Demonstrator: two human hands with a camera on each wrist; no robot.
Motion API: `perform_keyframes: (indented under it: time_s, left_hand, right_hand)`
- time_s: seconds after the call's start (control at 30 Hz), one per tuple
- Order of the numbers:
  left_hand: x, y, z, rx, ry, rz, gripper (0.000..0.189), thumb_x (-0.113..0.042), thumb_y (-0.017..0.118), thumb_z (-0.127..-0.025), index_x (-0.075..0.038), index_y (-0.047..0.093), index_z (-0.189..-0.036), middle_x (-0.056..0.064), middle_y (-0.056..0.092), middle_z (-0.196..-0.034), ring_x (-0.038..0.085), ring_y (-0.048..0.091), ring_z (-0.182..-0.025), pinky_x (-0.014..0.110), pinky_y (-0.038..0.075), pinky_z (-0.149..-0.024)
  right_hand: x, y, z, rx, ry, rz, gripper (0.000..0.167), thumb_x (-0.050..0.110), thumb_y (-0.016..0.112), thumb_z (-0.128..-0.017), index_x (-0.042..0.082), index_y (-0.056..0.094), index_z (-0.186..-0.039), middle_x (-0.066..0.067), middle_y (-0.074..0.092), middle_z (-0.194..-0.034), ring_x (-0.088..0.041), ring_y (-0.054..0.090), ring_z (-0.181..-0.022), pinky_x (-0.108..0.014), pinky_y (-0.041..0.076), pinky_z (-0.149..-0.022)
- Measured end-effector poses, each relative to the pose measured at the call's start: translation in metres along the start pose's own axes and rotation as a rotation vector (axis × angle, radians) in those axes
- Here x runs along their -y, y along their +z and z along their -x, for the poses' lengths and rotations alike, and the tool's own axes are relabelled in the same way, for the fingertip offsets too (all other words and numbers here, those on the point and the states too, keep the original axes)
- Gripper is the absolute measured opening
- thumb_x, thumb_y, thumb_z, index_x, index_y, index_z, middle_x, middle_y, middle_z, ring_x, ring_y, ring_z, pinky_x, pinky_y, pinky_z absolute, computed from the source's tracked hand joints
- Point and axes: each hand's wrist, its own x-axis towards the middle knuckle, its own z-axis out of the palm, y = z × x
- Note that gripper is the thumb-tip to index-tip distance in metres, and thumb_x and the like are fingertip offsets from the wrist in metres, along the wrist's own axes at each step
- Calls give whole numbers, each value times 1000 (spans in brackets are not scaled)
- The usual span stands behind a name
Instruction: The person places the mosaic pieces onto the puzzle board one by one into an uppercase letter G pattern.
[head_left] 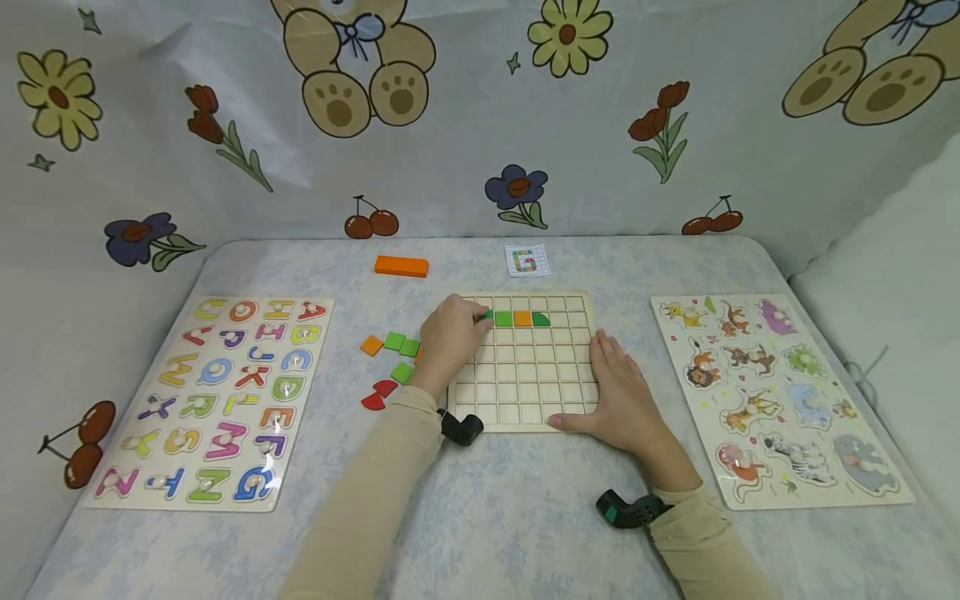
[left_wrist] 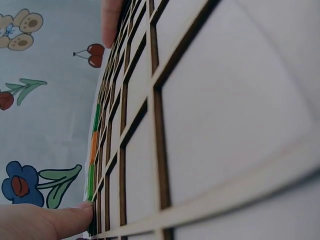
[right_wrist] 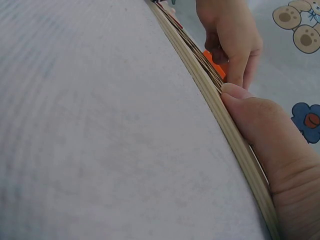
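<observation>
A wooden grid board (head_left: pixel 517 396) lies in front of me. My left hand (head_left: pixel 453 342) is over its upper left part, thumb and fingertips pinching a small dark green piece (head_left: pixel 490 315) at a cell in the second row. The hand hides most of this piece. To its right in that row sit a light green square (head_left: pixel 503 319), an orange square (head_left: pixel 522 319) and a dark green quarter circle (head_left: pixel 541 319). My right hand (head_left: pixel 622 396) rests against the board's lower right corner, thumb on the front edge (right_wrist: pixel 222 117), straightened fingers along the right side.
Loose green squares (head_left: pixel 402 372), red quarter circles (head_left: pixel 372 402) and an orange square (head_left: pixel 371 345) lie left of the board. Behind are an orange bar (head_left: pixel 401 267) and a pattern card (head_left: pixel 527 261). A letter puzzle (head_left: pixel 247 400) lies left, an animal puzzle (head_left: pixel 772 433) right.
</observation>
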Motion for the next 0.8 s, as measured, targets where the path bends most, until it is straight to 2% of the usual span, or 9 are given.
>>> perform_keyframes:
  time_s: [0.2,0.4,0.47,0.57,0.63,0.73,0.8]
  left_hand:
    - [0,0,1,11,-12,-1,24,-33,68,-95,-25,75,-116,-1,68,-120,22,67,-105,33,51,-66]
    - [1,-1,6,38,-2,-46,29,-35,64,-97,-28,71,-124,5,65,-131,23,67,-88,29,44,-53]
    - [0,-2,8,43,10,-78,31,-36,64,-97,-28,69,-126,9,61,-135,24,67,-89,29,44,-52]
    - [0,-5,13,46,19,-106,33,-36,65,-97,-27,68,-128,12,59,-135,27,66,-100,31,48,-57]
    - [1,-8,16,48,18,-109,34,-35,66,-96,-26,68,-128,11,62,-129,27,66,-103,34,50,-62]
    - [5,-16,21,62,7,-118,38,-35,67,-95,-25,66,-132,8,63,-125,25,65,-101,36,51,-67]
    - [11,-23,24,67,2,-128,41,-34,67,-95,-23,64,-134,8,64,-121,24,66,-95,36,51,-66]
  right_hand:
    - [1,0,0,-2,-1,-1,145,76,79,-60,-2,5,-157,-20,4,-166,-40,7,-154,-60,11,-121]
    - [2,0,1,2,4,-5,144,75,79,-60,-2,5,-157,-20,4,-166,-40,6,-154,-61,11,-121]
    - [2,-1,1,2,4,-4,144,74,79,-61,-2,5,-157,-21,3,-166,-40,6,-154,-61,11,-120]
    - [2,-1,1,1,2,-5,143,74,79,-62,-2,4,-157,-21,3,-166,-40,5,-154,-61,10,-120]
    - [2,-1,1,1,2,-8,143,74,79,-62,-2,4,-157,-20,2,-166,-40,5,-154,-61,10,-120]
    - [2,0,1,1,0,-8,143,74,79,-61,-2,4,-157,-20,2,-166,-40,5,-154,-60,10,-121]
    - [2,0,1,2,-2,-7,143,74,79,-61,-2,4,-157,-20,3,-166,-40,5,-154,-60,10,-121]
